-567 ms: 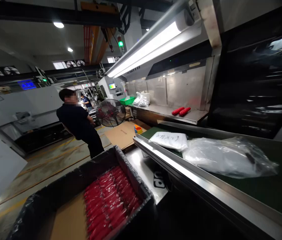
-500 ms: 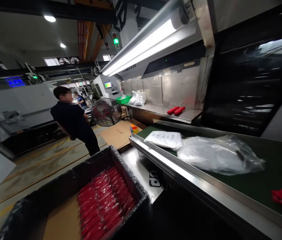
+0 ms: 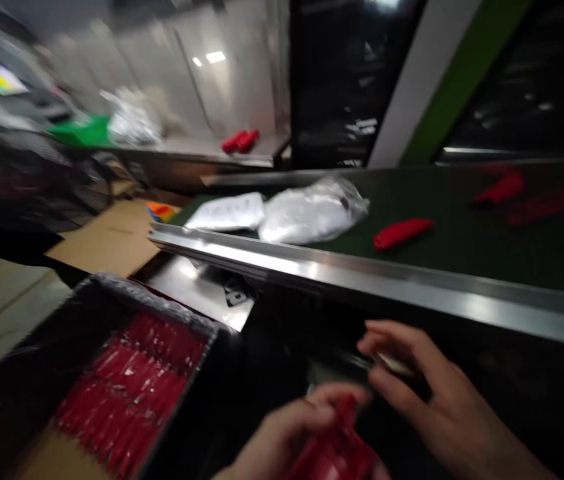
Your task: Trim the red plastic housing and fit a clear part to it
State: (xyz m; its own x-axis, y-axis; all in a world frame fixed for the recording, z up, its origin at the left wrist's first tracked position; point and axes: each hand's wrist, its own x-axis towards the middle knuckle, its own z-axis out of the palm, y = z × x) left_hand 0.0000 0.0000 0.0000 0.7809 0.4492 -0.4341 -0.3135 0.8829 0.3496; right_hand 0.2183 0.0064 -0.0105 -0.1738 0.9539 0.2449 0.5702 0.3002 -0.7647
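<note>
At the bottom of the view my left hand (image 3: 287, 427) is closed around a red, glossy plastic-wrapped piece (image 3: 335, 450); its exact kind is blurred. Just right of it and slightly higher is my right hand (image 3: 432, 387), thumb and forefinger apart and curved. A pale streak between those fingers is too smeared to make out. Both hands are on the near side of the metal rail (image 3: 322, 270) of a green conveyor belt (image 3: 457, 233). On that belt lies a red piece (image 3: 403, 233), with more blurred red pieces (image 3: 505, 188) farther right.
To the left stands a black-lined box (image 3: 162, 303) holding rows of wrapped red pieces (image 3: 132, 380). A white packet (image 3: 227, 212) and a clear plastic bag (image 3: 312, 210) lie on the belt. Cardboard (image 3: 107, 237) is beyond the box. Two red pieces (image 3: 241, 141) rest on a metal shelf.
My view has swung right and down. Both hands have come into view, the left with a red wrapped piece. The person standing at left no longer shows clearly.
</note>
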